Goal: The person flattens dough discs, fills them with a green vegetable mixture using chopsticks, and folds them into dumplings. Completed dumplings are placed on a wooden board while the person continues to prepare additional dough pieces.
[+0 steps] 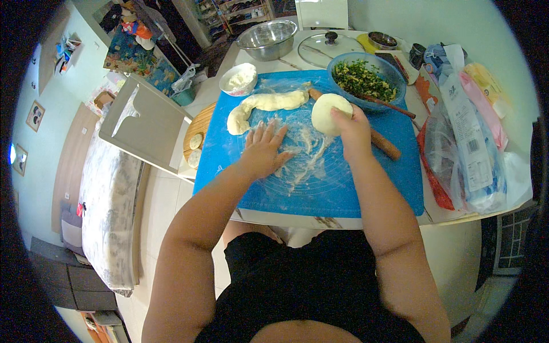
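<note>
My right hand [357, 128] holds a flat round dough wrapper [329, 113] by its edge, raised over the blue silicone mat [266, 188]. Fingers spread, my left hand [266, 152] rests palm down on the floured mat. Just beyond it lies a thick curved rope of dough [270, 102]. A wooden rolling pin [384, 143] lies slantwise on the mat, partly hidden behind my right hand and the wrapper. At the mat's far right corner stands a blue bowl [401, 96] of chopped green filling [362, 79], with brown chopsticks [388, 106] across its rim.
A small bowl of flour [239, 81] sits at the mat's far left corner. Behind are a steel bowl [268, 43] and a glass lid [330, 49]. Plastic packages [467, 137] crowd the right side. At left, a round wooden board [201, 128] bears two dough pieces, beside a chair [143, 124].
</note>
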Demonstrator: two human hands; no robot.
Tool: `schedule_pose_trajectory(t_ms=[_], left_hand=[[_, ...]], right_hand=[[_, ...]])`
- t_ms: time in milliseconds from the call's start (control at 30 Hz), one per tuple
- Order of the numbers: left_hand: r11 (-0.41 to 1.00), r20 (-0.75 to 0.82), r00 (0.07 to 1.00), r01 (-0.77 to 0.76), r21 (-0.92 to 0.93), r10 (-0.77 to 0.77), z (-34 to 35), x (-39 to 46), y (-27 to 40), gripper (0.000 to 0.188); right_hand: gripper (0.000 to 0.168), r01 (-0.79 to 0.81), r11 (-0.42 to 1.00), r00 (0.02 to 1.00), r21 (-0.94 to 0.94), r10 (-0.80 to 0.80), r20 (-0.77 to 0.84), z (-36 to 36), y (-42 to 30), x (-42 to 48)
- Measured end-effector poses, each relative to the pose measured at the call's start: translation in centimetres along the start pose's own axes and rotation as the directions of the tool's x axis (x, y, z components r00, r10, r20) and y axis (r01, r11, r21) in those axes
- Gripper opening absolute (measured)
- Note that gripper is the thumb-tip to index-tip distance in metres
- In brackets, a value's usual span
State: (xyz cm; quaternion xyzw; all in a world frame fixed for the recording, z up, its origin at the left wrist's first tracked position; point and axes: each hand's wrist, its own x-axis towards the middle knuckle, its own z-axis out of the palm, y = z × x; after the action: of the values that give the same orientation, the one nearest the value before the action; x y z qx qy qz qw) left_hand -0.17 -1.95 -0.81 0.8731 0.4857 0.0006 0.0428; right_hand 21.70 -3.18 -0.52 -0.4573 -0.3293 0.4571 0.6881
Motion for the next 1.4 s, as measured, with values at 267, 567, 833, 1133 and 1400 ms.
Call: schedule_pose_trajectory(t_ms=[267, 567, 833, 1133, 1400], left_hand=[[0.955, -0.017, 0.957, -0.289, -0.067, 0.288, 1.2, 2.9, 6.4, 0.064], [0.684, -0.198, 0.938, 0.056, -0.727, -0.286, 0.0, 2.4, -0.3, 0.016], [0.487, -0.468, 0.768, -0.235, -0.841, -0.437, 3.0, 3.0, -2.2, 0.026], [0.651, -0.498, 0.779, -0.155, -0.743, -0.382, 3.0, 2.8, -2.9, 0.035], [0.523, -0.473, 0.777, -0.221, -0.823, -0.416, 4.0, 3.3, -2.7, 0.038]], right_hand=[[0.037, 0.005, 0.997, 1.0, -0.071, -0.006, -0.015, -0.9, 0.2, 0.7], [0.037, -0.213, 0.977, 0.946, 0.03, 0.199, 0.255, 0.8, -1.5, -1.2], [0.033, -0.002, 0.906, 0.87, -0.424, 0.211, 0.447, 1.2, 1.6, -1.8], [0.042, 0.746, 0.275, 0.628, -0.606, 0.011, 0.778, 2.7, 1.8, -3.3], [0.058, 0.849, -0.032, 0.523, -0.527, 0.187, 0.831, 4.1, 3.2, -5.8]])
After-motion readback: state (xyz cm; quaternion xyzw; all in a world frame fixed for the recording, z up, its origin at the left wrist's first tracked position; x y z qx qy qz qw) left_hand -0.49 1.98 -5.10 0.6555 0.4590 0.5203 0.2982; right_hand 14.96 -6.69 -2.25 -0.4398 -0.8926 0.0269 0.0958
